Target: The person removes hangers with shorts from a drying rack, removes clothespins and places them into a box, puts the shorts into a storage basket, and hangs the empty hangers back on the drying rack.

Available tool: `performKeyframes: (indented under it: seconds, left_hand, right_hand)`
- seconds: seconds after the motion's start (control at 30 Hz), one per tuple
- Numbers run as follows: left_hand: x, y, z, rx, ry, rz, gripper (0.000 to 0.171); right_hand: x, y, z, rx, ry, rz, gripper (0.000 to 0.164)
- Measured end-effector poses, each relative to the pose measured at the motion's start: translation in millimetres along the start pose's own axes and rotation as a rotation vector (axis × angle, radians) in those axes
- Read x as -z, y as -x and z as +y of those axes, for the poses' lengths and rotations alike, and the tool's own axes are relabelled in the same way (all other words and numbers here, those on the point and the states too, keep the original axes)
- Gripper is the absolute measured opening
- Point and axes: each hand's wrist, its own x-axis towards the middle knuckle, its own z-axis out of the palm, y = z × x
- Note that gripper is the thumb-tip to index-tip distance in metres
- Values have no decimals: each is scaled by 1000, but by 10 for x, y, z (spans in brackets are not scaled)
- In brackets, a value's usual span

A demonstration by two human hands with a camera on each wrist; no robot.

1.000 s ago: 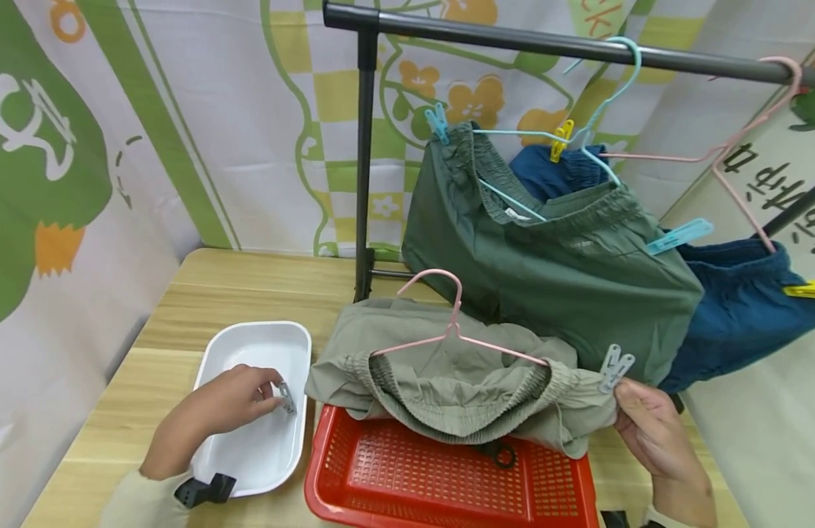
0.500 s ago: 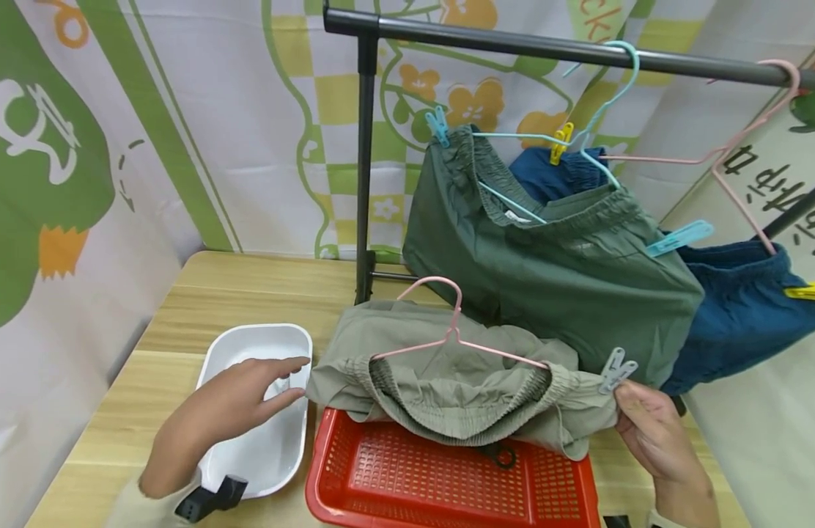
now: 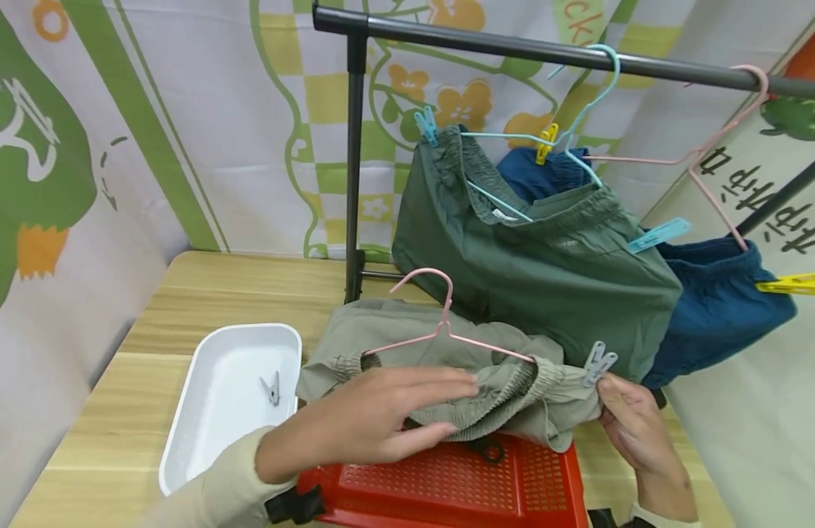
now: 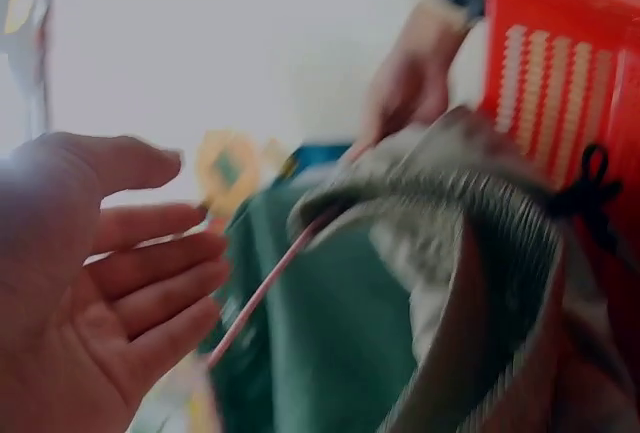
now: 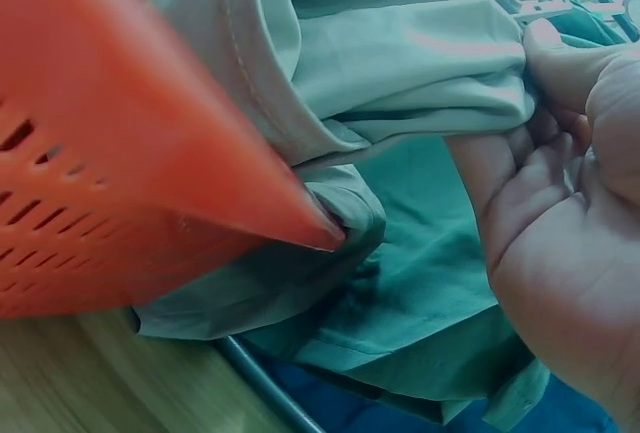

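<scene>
Over khaki shorts (image 3: 503, 396), left hand (image 3: 381, 414) loosely outstretched; right hand (image 3: 632, 422) pinches their side.

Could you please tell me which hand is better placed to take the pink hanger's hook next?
Probably the left hand: it is open, empty and near the pink hanger, while the right hand pinches the gray-green shorts.

There are three hangers (image 3: 443, 328), three garments (image 3: 493, 332), six clothespins (image 3: 598, 364), one basket (image 3: 572, 484) and one tray (image 3: 216, 396).
</scene>
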Motion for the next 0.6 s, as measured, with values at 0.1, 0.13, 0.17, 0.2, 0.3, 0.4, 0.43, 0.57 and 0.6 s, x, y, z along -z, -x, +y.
performKeyframes:
  seconds: [0.1, 0.13, 0.17, 0.2, 0.3, 0.4, 0.43, 0.57, 0.6]
  left_hand:
    - [-128, -274, 46, -36, -47, -84, 46]
    - [-168, -360, 70, -47, -73, -110, 47]
    - [-207, -446, 93, -58, -101, -131, 47]
    - [-244, -532, 111, -70, -133, -154, 48]
    - [-363, -764, 146, -71, -172, -193, 50]
    - [-473, -984, 150, -77, -239, -193, 54]
    - [-508, -1055, 158, -80, -292, -198, 55]
    - [-643, -1308, 174, -100, -543, -177, 55]
    - [-673, -1357, 172, -94, -601, -169, 55]
  right_hand:
    - [-11, 15, -6, -5, 62, 13, 47]
    - [-12, 17, -10, -6, 79, 15, 46]
    - [-10, 18, -15, -2, 89, 15, 46]
    - [-6, 21, -21, 4, 95, 13, 45]
    - [7, 24, -11, 10, 96, 0, 45]
    - [24, 44, 5, 18, 85, -13, 46]
    - [29, 55, 9, 16, 82, -15, 47]
    - [54, 64, 30, 56, 21, -40, 46]
    - [58, 61, 38, 66, 1, -44, 45]
